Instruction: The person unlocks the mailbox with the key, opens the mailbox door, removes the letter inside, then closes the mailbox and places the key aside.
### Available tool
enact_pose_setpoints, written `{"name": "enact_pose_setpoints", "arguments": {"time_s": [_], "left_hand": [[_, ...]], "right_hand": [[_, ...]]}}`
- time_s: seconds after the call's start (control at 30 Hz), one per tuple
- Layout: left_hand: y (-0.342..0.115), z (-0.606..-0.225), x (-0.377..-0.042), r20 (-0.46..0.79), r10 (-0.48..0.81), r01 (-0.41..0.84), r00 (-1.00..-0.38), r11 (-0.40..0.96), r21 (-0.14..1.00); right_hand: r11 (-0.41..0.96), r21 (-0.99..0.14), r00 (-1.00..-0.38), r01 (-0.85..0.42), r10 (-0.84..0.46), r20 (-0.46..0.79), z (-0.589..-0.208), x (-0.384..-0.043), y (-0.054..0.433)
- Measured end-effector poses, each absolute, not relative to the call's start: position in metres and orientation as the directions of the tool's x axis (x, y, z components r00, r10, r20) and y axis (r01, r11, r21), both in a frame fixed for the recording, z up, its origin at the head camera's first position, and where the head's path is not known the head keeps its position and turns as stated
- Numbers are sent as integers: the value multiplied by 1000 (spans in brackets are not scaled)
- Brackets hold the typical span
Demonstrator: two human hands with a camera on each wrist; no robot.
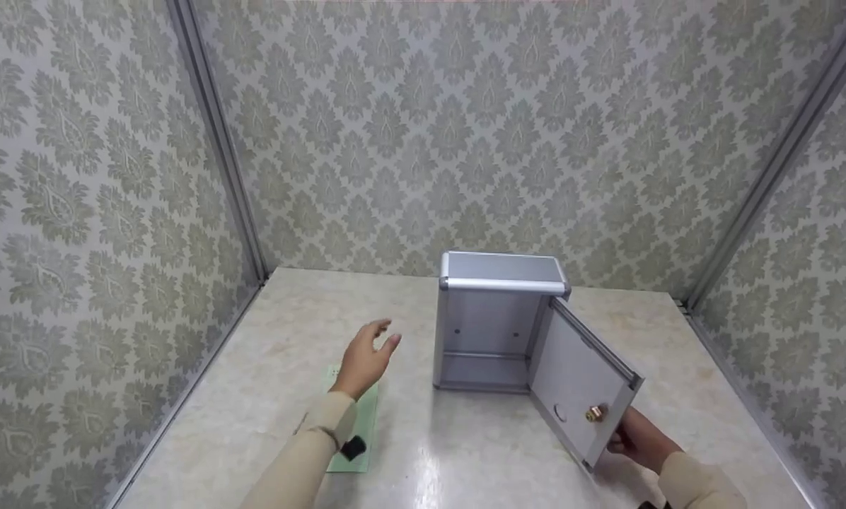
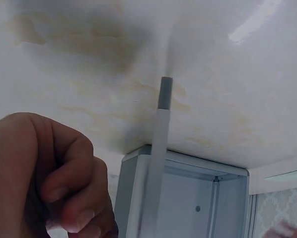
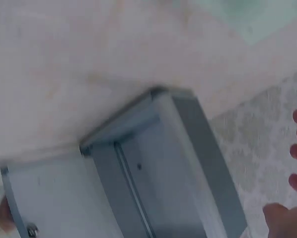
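A silver-grey metal box (image 1: 490,339) stands on the table with its hinged door (image 1: 571,382) swung out to the right. Inside it, only bare walls and small holes show. A brass lock (image 1: 593,413) sits near the door's free edge. My right hand (image 1: 642,438) is at the outer side of that edge; the left wrist view shows its curled fingers (image 2: 79,193) beside the door edge (image 2: 158,144). Whether they pinch something there is hidden. My left hand (image 1: 366,360) hovers left of the box, fingers loosely bent and holding nothing; its fingers also show in the right wrist view.
Under my left forearm lies a light green sheet (image 1: 361,424) on the pale marbled table (image 1: 409,438). A black piece (image 1: 353,448) shows by the left wrist. Patterned walls (image 1: 423,141) with metal corner posts (image 1: 218,134) enclose the table's back and sides.
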State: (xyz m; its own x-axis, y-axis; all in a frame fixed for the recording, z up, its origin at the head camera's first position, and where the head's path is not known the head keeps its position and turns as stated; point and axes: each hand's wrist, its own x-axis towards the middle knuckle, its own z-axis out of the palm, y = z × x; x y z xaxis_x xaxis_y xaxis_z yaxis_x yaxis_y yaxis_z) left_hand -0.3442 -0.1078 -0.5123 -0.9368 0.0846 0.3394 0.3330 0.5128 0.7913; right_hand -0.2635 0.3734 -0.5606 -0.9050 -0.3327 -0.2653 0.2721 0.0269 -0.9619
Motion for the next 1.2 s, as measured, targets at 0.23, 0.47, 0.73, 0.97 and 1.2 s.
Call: {"name": "enact_pose_setpoints", "arguments": {"time_s": [0.23, 0.47, 0.73, 0.97, 1.2], "left_hand": [[-41, -419, -387, 576, 172, 600, -799, 293, 744], [-22, -404, -400, 380, 356, 512, -853, 439, 738], [-17, -400, -403, 378, 358, 513, -853, 454, 728], [-18, -394, -403, 348, 372, 495, -861, 453, 741], [-18, -393, -402, 294, 412, 480, -863, 482, 734]], "right_hand": [[-60, -948, -913, 311, -296, -281, -554, -259, 370], [-205, -906, -900, 370, -323, -294, -551, -259, 368], [-296, -867, -884, 401, -375, -281, -545, -257, 365], [-307, -809, -749, 501, -623, -227, -542, -253, 325], [-343, -806, -790, 483, -568, -231, -553, -259, 238]]}}
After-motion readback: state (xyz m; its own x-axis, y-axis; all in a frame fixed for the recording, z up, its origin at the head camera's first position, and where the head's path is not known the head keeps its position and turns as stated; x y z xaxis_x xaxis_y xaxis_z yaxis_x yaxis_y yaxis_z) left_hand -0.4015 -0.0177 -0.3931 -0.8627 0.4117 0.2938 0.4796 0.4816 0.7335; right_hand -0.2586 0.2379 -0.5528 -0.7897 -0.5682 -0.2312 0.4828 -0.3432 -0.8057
